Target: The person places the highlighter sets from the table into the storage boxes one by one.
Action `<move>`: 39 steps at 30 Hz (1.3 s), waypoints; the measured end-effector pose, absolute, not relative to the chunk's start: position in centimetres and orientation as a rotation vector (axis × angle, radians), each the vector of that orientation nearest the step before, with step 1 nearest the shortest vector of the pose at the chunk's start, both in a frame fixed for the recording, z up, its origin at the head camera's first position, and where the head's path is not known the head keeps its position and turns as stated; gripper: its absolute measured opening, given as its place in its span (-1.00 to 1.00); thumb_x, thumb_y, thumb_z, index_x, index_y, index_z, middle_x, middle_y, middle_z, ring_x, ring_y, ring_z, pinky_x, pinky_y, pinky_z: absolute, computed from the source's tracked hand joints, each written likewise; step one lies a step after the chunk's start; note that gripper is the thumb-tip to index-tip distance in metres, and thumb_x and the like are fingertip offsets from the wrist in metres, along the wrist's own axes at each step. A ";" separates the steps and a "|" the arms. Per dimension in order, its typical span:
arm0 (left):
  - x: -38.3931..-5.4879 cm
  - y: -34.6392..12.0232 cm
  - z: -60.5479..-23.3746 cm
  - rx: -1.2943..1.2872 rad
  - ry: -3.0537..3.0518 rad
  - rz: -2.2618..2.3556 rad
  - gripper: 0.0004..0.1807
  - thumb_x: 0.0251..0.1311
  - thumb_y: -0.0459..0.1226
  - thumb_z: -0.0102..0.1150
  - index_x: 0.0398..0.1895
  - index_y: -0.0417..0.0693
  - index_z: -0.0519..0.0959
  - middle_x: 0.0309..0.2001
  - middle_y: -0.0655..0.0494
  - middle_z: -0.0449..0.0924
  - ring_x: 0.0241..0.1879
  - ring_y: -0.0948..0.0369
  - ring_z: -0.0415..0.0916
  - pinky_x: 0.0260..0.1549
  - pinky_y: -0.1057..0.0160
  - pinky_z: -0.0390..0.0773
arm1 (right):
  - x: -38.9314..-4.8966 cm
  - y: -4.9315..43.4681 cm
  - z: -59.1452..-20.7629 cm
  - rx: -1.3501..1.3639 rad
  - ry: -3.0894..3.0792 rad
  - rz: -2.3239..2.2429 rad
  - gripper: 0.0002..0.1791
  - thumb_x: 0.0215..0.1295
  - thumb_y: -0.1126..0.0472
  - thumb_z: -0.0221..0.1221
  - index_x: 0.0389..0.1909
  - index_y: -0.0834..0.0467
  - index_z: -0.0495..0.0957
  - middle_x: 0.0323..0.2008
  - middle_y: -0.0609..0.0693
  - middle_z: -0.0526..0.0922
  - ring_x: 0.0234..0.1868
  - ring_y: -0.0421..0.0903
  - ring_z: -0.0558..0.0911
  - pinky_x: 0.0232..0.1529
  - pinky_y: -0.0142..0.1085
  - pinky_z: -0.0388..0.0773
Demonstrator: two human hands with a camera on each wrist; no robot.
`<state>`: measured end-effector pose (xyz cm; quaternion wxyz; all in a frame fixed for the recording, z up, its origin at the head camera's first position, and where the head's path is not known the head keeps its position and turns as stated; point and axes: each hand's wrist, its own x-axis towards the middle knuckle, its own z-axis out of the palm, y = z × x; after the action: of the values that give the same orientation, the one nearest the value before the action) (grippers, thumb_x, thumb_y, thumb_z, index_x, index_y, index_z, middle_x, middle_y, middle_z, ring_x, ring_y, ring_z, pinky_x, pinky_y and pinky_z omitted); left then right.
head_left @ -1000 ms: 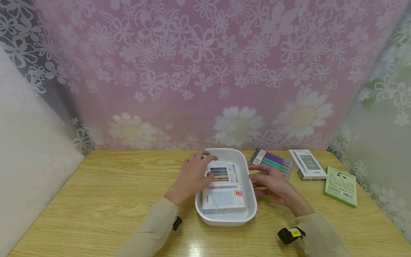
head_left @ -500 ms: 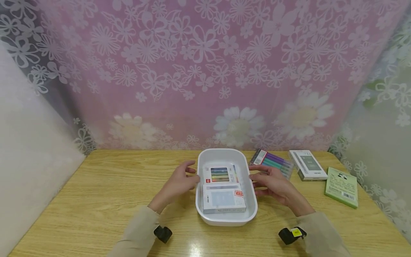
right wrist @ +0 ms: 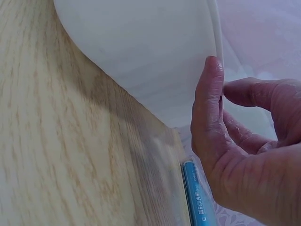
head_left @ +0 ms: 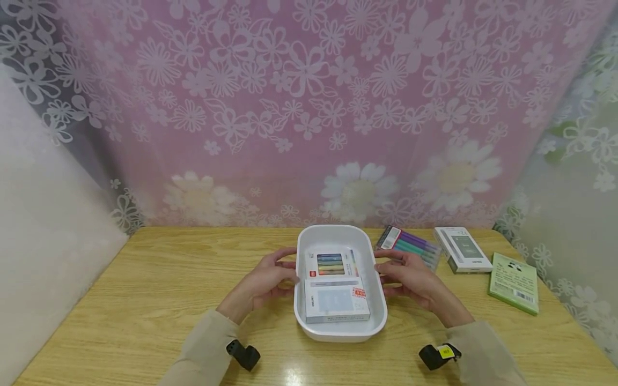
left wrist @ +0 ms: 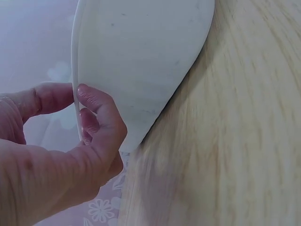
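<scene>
A white plastic bin (head_left: pixel 340 337) sits on the wooden table, a hand at each long side. My left hand (head_left: pixel 263 280) pinches its left rim; in the left wrist view the thumb is at the lip and curled fingers (left wrist: pixel 101 106) lie against the outer wall. On the opposite side my right hand (head_left: pixel 410 277) grips the right rim between thumb and fingers (right wrist: pixel 207 108). Inside the bin lie a box of coloured sticks (head_left: pixel 330 265) with a clear window and, nearer me, a white box (head_left: pixel 335 301) with a pale blue panel and red sticker.
Just beyond my right hand lies a clear pack of purple and teal pens (head_left: pixel 410 245). Farther right are a white box (head_left: pixel 463 250) with a grey-green panel and a green packet (head_left: pixel 513 282) with a panda print. A flowered pink curtain (head_left: pixel 270 134) hangs behind the table (head_left: pixel 183 289).
My left hand has moved out of the bin to its left side and now grips the rim. My right hand stays at the right rim, and the bin has hardly moved.
</scene>
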<state>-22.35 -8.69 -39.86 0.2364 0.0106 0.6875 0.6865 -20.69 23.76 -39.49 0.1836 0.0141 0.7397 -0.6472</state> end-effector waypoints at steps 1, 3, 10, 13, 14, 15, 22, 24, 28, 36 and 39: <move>-22.3 -8.7 -39.9 0.026 1.877 1.888 -0.17 0.16 -0.50 0.15 0.55 -0.05 0.22 0.27 -0.27 0.45 -0.02 0.08 0.56 -0.27 0.22 0.66 | -20.7 23.8 -39.5 0.042 2.089 -1.826 -0.31 0.46 0.13 0.20 0.49 0.28 0.22 -0.15 -0.06 0.77 -0.21 -0.13 0.76 -0.27 -0.27 0.75; -22.3 -8.6 -40.0 0.025 1.866 1.901 -0.16 0.14 -0.51 0.15 0.55 -0.04 0.22 0.27 -0.26 0.42 -0.03 0.09 0.54 -0.30 0.24 0.65 | -20.6 23.8 -39.5 0.042 2.095 -1.826 -0.31 0.46 0.13 0.20 0.49 0.28 0.21 -0.14 -0.06 0.77 -0.21 -0.13 0.76 -0.27 -0.27 0.75; -22.0 -8.5 -40.2 0.016 1.857 1.938 -0.12 0.10 -0.51 0.15 0.57 0.00 0.22 0.29 -0.20 0.35 -0.01 0.07 0.53 -0.32 0.26 0.64 | -20.5 23.6 -39.5 0.041 2.132 -1.813 -0.33 0.47 0.15 0.19 0.49 0.28 0.22 -0.16 -0.06 0.76 -0.21 -0.13 0.75 -0.28 -0.29 0.74; -21.9 -8.5 -40.3 0.019 1.852 1.952 -0.10 0.08 -0.52 0.15 0.58 0.02 0.21 0.29 -0.20 0.33 -0.01 0.07 0.51 -0.34 0.27 0.64 | -20.4 23.6 -39.6 0.042 2.138 -1.808 -0.33 0.48 0.15 0.18 0.49 0.28 0.21 -0.15 -0.05 0.75 -0.20 -0.13 0.75 -0.27 -0.28 0.75; -21.8 -8.5 -40.3 0.019 1.848 1.956 -0.10 0.08 -0.52 0.14 0.58 0.02 0.21 0.29 -0.20 0.33 -0.01 0.07 0.51 -0.34 0.27 0.64 | -20.4 23.6 -39.6 0.040 2.137 -1.808 -0.33 0.48 0.16 0.18 0.49 0.28 0.21 -0.14 -0.05 0.74 -0.19 -0.13 0.75 -0.27 -0.27 0.75; -21.8 -8.5 -40.4 0.020 1.845 1.958 -0.10 0.08 -0.52 0.14 0.58 0.03 0.21 0.29 -0.20 0.33 -0.02 0.07 0.51 -0.35 0.27 0.63 | -20.4 23.6 -39.6 0.036 2.137 -1.806 -0.33 0.48 0.15 0.18 0.50 0.29 0.21 -0.14 -0.04 0.74 -0.19 -0.12 0.75 -0.26 -0.27 0.75; -21.7 -8.6 -40.5 0.017 1.827 1.966 -0.14 0.17 -0.46 0.16 0.58 0.08 0.21 0.30 -0.22 0.38 -0.07 0.14 0.57 -0.31 0.24 0.67 | -20.3 23.8 -39.5 0.014 2.166 -1.770 -0.38 0.50 0.17 0.15 0.48 0.26 0.25 -0.13 0.00 0.72 -0.15 -0.09 0.76 -0.23 -0.25 0.75; -21.7 -8.7 -40.5 0.028 1.830 1.960 -0.18 0.22 -0.44 0.16 0.57 0.06 0.22 0.30 -0.24 0.41 -0.06 0.13 0.60 -0.29 0.23 0.68 | -20.3 23.9 -39.4 -0.003 2.207 -1.729 -0.38 0.50 0.14 0.16 0.47 0.24 0.26 -0.10 0.04 0.71 -0.13 -0.07 0.76 -0.19 -0.22 0.76; -21.8 -8.9 -40.6 0.045 1.837 1.944 -0.23 0.27 -0.42 0.18 0.56 0.01 0.22 0.31 -0.25 0.43 0.00 0.09 0.62 -0.23 0.20 0.70 | -20.1 24.2 -39.5 -0.082 2.320 -1.641 -0.36 0.47 0.09 0.21 0.45 0.25 0.31 -0.04 0.16 0.65 -0.12 -0.02 0.77 -0.15 -0.14 0.76; -22.1 -9.1 -40.9 0.077 1.803 1.955 -0.21 0.25 -0.44 0.18 0.57 -0.01 0.20 0.32 -0.25 0.40 0.02 0.09 0.60 -0.24 0.22 0.69 | -20.2 24.8 -39.3 -0.359 2.611 -1.448 -0.42 0.44 0.07 0.24 0.38 0.24 0.43 0.11 0.29 0.62 -0.04 0.05 0.72 -0.17 -0.19 0.76; -22.4 -9.2 -41.1 0.079 1.785 1.962 -0.20 0.24 -0.45 0.18 0.57 -0.02 0.20 0.32 -0.25 0.39 0.01 0.09 0.59 -0.24 0.22 0.69 | -20.2 25.0 -39.1 -0.432 2.728 -1.338 -0.44 0.42 0.07 0.27 0.34 0.21 0.48 0.18 0.26 0.61 0.02 0.11 0.70 -0.16 -0.24 0.73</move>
<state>-22.36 -9.20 -41.07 0.2416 0.0289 0.6529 0.7173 -20.21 24.98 -39.08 0.0366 -0.1406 0.8883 -0.4357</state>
